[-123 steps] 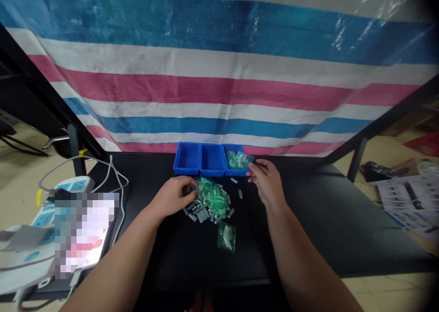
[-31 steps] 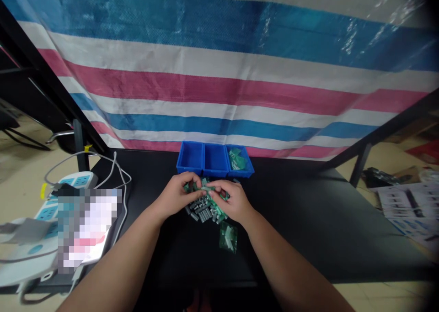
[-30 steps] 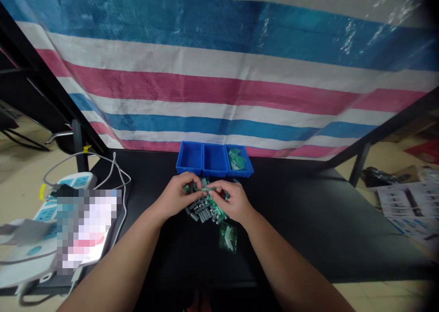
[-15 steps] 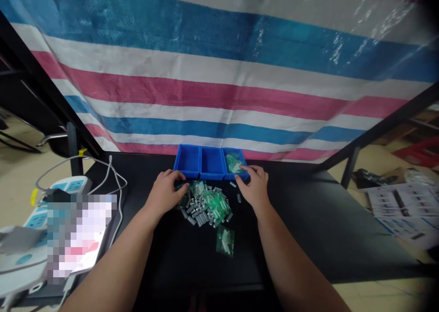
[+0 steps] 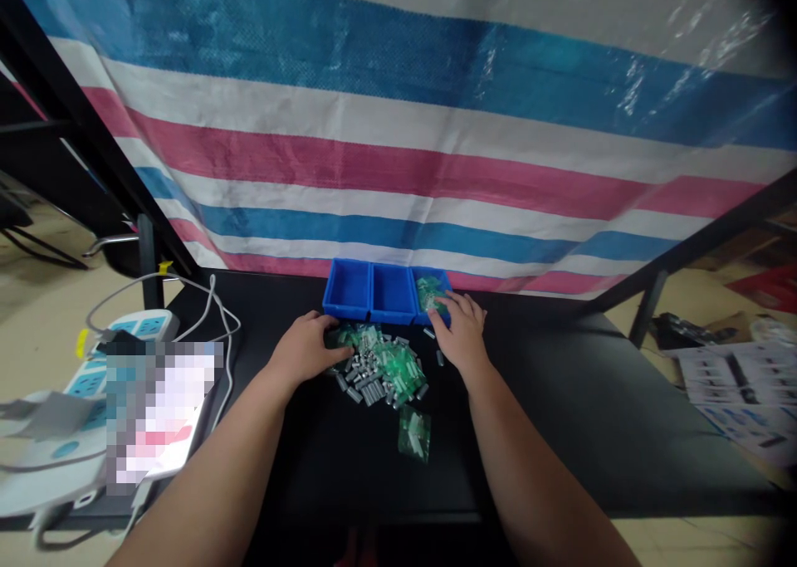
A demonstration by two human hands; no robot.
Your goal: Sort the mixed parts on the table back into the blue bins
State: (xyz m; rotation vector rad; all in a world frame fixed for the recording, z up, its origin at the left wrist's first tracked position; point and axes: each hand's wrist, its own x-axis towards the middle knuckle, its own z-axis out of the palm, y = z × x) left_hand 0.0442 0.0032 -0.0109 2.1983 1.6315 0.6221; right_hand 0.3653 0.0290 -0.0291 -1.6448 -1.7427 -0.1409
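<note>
A pile of small grey metal cylinders [image 5: 372, 390] lies on the black table, with green-tinted plastic bags [image 5: 402, 366] among them. My left hand [image 5: 305, 349] rests at the pile's left edge, thumb and fingers apart, nothing visibly held. Behind the pile stand three joined blue bins: the left bin [image 5: 349, 289] and the middle bin [image 5: 392, 291] are empty, and the right bin [image 5: 441, 276] contains green bags. My right hand [image 5: 462, 330] is at the right bin's front, fingers spread over its edge. One separate green bag [image 5: 414, 434] lies nearer me, with pale pieces inside.
On the left are a white power strip [image 5: 93, 384], looping white cables [image 5: 233, 334] and a lit, pixelated device [image 5: 168, 417]. A striped plastic sheet [image 5: 386, 168] hangs behind the black table [image 5: 560, 417]. Printed sheets [image 5: 740, 384] lie beyond its right side.
The camera view has shifted slightly, moving the scene rightward. My left thumb reaches a little further over the pile's edge. My right hand's fingers have shifted slightly at the right bin.
</note>
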